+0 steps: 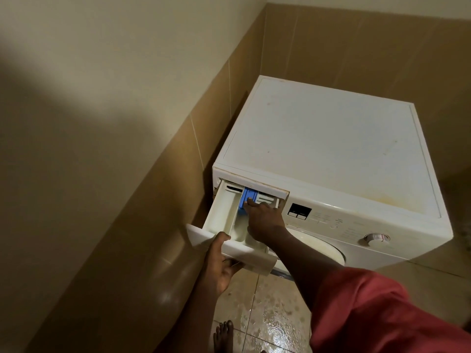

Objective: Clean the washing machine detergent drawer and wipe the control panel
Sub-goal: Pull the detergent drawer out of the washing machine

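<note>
Beige tiled walls, washing machine point(318, 138) in the corner. Left hand point(219, 266) grips the front of the detergent drawer point(224, 215), which is pulled out lengthwise toward me. Right hand point(265, 215) reaches further back, fingers point(251, 201) out fairly straight and pressing the blue tab point(248, 193), probably the release. Control panel point(328, 220) sits just to the right.

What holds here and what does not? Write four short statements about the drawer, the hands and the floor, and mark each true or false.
1. The detergent drawer is pulled out of the washing machine. True.
2. The left hand holds the drawer's front. True.
3. The right hand turns the dial. False: it reaches into the drawer, a finger on the blue insert; the dial is untouched.
4. The floor is dry. False: its tiles glisten with wet patches.
</note>
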The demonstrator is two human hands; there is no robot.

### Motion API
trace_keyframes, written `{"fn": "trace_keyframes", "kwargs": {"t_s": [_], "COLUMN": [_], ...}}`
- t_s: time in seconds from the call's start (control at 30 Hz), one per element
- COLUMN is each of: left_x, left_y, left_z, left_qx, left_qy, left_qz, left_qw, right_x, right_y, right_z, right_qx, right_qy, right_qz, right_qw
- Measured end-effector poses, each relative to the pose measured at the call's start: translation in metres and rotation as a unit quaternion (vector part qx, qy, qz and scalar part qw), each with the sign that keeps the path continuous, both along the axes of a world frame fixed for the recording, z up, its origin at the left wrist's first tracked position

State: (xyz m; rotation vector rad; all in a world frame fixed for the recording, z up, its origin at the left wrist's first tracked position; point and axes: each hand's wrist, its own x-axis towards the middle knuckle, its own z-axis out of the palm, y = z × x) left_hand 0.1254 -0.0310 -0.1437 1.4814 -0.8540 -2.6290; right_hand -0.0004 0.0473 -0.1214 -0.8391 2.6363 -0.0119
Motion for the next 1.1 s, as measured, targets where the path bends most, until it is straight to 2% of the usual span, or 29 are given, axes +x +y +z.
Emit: {"fn": "trace_keyframes", "kwargs": {"t_s": [0.33, 0.47, 0.6, 0.73, 1.0, 1.1], "left_x": [0.044, 0.072, 0.089, 0.093, 0.115, 0.125], "left_y": [0.011, 0.007, 0.007, 0.016, 0.063, 0.085], "left_z": [0.007, 0.008, 0.018, 0.026, 0.052, 0.061], "left_qx": [-0.029, -0.040, -0.070, -0.088, -0.053, -0.048], "left_qy": [-0.026, -0.026, -0.025, -0.007, 0.041, 0.066], "left_qz": [-0.013, -0.046, -0.087, -0.134, -0.269, -0.326], "left_qw": [0.999, 0.998, 0.993, 0.987, 0.961, 0.942], "right_x": [0.036, 0.058, 0.071, 0.077, 0.135, 0.169], "right_y": [0.018, 0.032, 0.051, 0.089, 0.181, 0.213], "right_z": [-0.011, -0.010, 0.004, 0.028, 0.057, 0.066], "right_qx": [-0.035, -0.085, -0.185, -0.224, -0.202, -0.177], "right_qy": [-0.021, -0.032, -0.017, 0.031, 0.004, 0.025], "right_qz": [0.009, -0.009, -0.072, -0.148, -0.328, -0.369], "right_qw": [0.999, 0.996, 0.980, 0.963, 0.923, 0.912]}}
